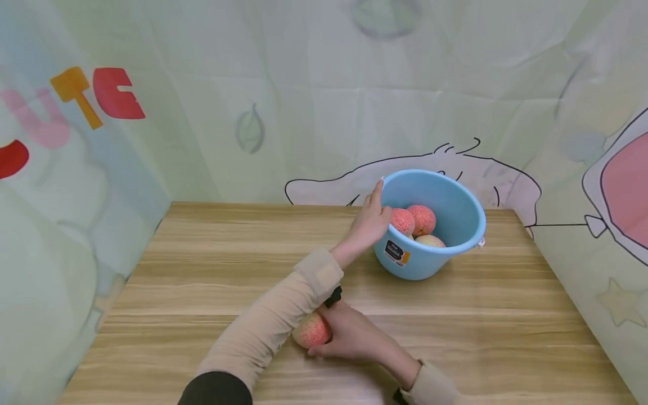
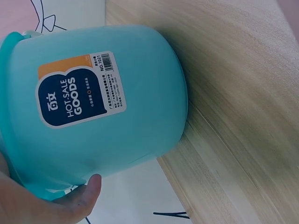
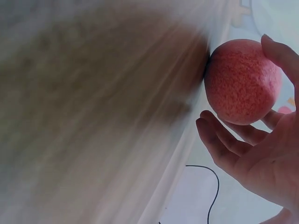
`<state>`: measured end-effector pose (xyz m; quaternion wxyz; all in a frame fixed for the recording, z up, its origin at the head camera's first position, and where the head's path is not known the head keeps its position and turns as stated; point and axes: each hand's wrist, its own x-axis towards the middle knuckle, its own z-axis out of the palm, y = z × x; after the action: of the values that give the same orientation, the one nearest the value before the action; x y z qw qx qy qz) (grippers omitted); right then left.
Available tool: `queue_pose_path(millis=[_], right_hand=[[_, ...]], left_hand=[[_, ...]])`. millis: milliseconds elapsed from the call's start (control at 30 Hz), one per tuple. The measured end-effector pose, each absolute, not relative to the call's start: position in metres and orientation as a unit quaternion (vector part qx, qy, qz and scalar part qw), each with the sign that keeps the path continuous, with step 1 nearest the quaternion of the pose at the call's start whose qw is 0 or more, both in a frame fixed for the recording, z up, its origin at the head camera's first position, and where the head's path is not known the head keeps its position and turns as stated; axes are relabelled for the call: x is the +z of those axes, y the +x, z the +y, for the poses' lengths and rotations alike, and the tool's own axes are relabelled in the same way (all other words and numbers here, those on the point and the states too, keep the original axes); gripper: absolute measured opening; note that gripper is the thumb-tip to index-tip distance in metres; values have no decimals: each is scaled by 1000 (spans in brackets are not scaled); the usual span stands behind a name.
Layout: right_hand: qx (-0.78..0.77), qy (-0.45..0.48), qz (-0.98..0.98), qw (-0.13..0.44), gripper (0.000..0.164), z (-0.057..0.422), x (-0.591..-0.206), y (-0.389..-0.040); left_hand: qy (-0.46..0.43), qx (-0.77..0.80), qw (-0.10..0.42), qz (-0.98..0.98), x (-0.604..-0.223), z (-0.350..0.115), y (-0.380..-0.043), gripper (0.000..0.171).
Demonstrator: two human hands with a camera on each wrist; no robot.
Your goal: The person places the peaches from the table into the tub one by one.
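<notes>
A light blue bucket (image 1: 430,263) stands upright toward the back right of the table, with several peaches (image 1: 424,219) inside. My left hand (image 1: 371,222) grips its left rim; the left wrist view shows the thumb (image 2: 91,193) against the side below a dark label (image 2: 70,99). Nearer the front edge, my right hand (image 1: 351,332) holds another peach (image 1: 311,332), pink-red and cream, low at the tabletop. Thumb and fingers curve round that peach in the right wrist view. My left forearm crosses above the right hand and hides part of it.
The wooden table (image 1: 217,242) is bounded by printed cloth walls (image 1: 202,135) at the back and both sides. A white handle joint (image 1: 481,242) sticks out at the bucket's right rim. My left sleeve (image 1: 273,315) lies across the middle.
</notes>
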<state>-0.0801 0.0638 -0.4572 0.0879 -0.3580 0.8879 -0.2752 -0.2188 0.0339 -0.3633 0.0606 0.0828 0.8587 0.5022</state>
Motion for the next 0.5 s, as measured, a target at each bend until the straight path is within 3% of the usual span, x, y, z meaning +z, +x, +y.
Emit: queue_pose_path(millis=[233,500], right_hand=[[-259,-351,894,106,90,58,-455,-79],[-245,-356,898,83,88,59,-456,-76]], left_hand=[[82,501,60,859,-364,33,-219,65],[85,501,56,859,-366,33,-220,65]])
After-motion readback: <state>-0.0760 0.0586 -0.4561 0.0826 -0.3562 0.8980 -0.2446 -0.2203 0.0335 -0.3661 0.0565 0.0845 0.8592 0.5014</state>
